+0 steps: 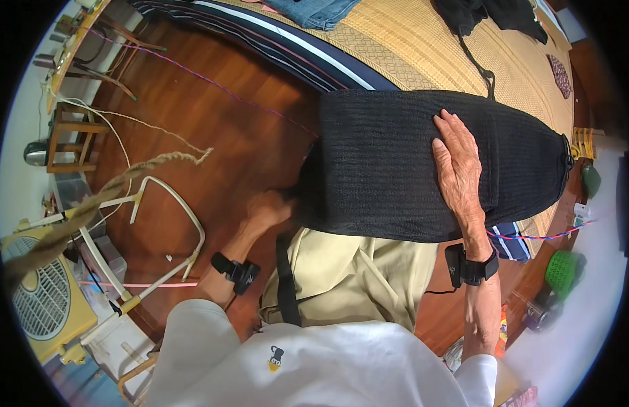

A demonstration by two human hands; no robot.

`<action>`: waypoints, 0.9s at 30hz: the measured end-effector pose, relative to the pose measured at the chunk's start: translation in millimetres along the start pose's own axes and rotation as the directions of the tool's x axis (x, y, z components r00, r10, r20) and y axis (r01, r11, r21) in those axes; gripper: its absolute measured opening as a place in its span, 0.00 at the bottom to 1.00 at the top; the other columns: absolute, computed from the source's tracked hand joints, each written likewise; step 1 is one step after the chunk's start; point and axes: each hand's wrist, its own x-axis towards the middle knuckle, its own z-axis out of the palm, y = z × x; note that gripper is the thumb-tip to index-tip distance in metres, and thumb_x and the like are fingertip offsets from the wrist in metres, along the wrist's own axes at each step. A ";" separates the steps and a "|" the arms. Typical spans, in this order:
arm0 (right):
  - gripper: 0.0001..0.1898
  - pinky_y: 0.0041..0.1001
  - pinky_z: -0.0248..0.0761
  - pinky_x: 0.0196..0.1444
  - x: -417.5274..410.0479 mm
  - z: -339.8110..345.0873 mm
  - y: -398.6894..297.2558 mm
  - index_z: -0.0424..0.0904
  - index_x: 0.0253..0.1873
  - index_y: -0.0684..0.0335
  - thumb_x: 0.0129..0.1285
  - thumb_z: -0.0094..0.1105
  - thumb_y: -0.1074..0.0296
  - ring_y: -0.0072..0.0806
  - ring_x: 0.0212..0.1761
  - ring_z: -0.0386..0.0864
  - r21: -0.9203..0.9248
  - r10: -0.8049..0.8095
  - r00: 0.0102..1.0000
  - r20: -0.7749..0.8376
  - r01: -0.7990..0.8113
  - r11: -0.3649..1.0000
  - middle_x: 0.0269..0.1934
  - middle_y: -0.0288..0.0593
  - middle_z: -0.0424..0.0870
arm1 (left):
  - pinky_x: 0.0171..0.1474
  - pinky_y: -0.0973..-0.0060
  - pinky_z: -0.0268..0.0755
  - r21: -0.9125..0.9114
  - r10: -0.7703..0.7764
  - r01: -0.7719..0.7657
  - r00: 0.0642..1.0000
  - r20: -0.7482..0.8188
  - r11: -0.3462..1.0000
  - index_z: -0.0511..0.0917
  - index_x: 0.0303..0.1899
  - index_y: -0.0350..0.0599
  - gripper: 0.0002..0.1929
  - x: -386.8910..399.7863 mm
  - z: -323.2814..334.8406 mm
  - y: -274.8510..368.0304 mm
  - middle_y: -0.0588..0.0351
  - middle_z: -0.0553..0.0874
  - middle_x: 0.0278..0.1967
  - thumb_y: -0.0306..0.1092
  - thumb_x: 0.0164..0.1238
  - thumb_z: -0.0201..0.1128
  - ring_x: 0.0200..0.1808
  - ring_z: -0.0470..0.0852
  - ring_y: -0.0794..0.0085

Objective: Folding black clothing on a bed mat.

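Observation:
A black ribbed fabric garment (pixel 385 163) lies spread across the edge of the bed and over my lap, with a drawstring at its narrow right end. My right hand (pixel 459 160) rests flat on top of it, fingers extended and slightly spread. My left hand (pixel 271 208) is blurred at the garment's left lower edge, its fingers closed around a dark part of the fabric. Both wrists wear black strapped devices. Beneath the garment, khaki trousers (pixel 365 285) cover my legs.
Jeans (pixel 314 10) and another black garment (pixel 477 20) with a cord lie on the woven bed mat (pixel 395 40). At the left are a yellow fan (pixel 39 285), a white tubular frame (pixel 200 224) and a wooden stool (pixel 78 137). A twisted rope hangs nearby. A green basket (pixel 563 272) stands right.

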 end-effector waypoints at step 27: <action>0.21 0.42 0.53 0.73 -2.6 -0.9 -0.6 0.76 0.61 0.62 0.70 0.47 0.58 0.42 0.72 0.63 0.007 0.052 0.998 0.032 -0.052 0.999 0.64 0.49 0.73 | 0.32 0.66 0.68 -0.383 0.617 -0.627 0.769 -0.166 0.679 0.79 0.26 0.37 0.15 143.2 -38.0 118.1 0.54 0.78 0.21 0.42 0.61 0.59 0.25 0.77 0.66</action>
